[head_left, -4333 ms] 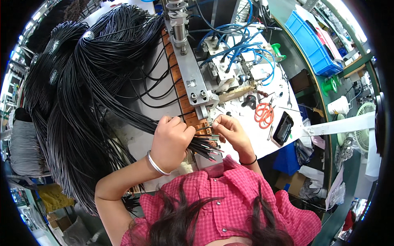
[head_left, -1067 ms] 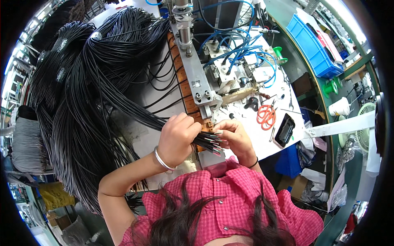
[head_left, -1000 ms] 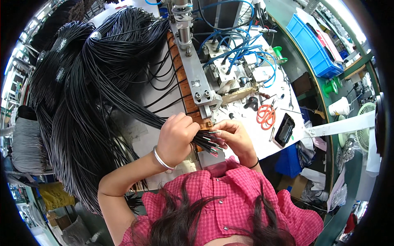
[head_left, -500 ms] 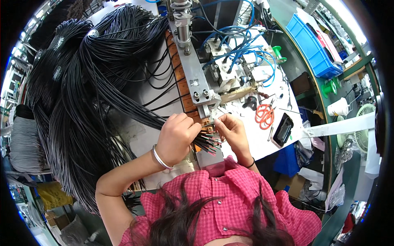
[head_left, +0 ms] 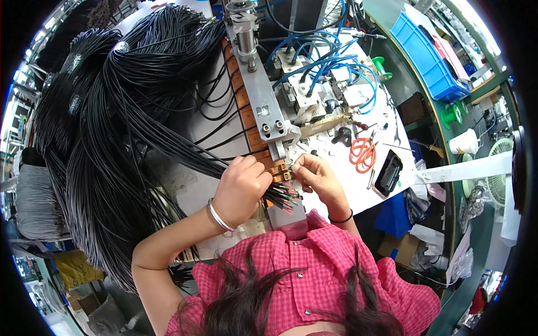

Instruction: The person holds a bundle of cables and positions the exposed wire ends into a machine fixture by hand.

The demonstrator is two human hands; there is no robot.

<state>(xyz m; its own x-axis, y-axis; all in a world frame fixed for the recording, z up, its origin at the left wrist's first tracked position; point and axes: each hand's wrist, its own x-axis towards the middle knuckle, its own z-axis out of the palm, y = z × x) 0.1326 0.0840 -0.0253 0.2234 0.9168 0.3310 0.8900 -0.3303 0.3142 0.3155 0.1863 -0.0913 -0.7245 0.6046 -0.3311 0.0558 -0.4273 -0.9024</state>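
My left hand (head_left: 242,187) is closed around a thick bundle of black cables (head_left: 179,147), which runs in from the big heap at the left. Beyond my fist fan out the stripped cable ends (head_left: 284,197), showing small red, green and black wires. My right hand (head_left: 318,177) has its thumb and fingers pinched together beside the orange fixture strip (head_left: 278,171); anything in the pinch is too small or hidden to make out. Just above both hands sits the metal press head (head_left: 273,130), and single black cables lie across the orange strip further back.
Behind the press are blue air tubes (head_left: 325,67) and metal blocks. On the white table at the right lie an orange-red coiled cord (head_left: 362,155), a black tray (head_left: 388,173) and small tools. A blue crate (head_left: 430,59) stands beyond. The cable heap (head_left: 95,145) fills the left.
My right hand has shifted slightly to the right and down, and more of the orange strip shows between my hands. The left hand keeps its grip on the bundle. The view has shifted slightly.
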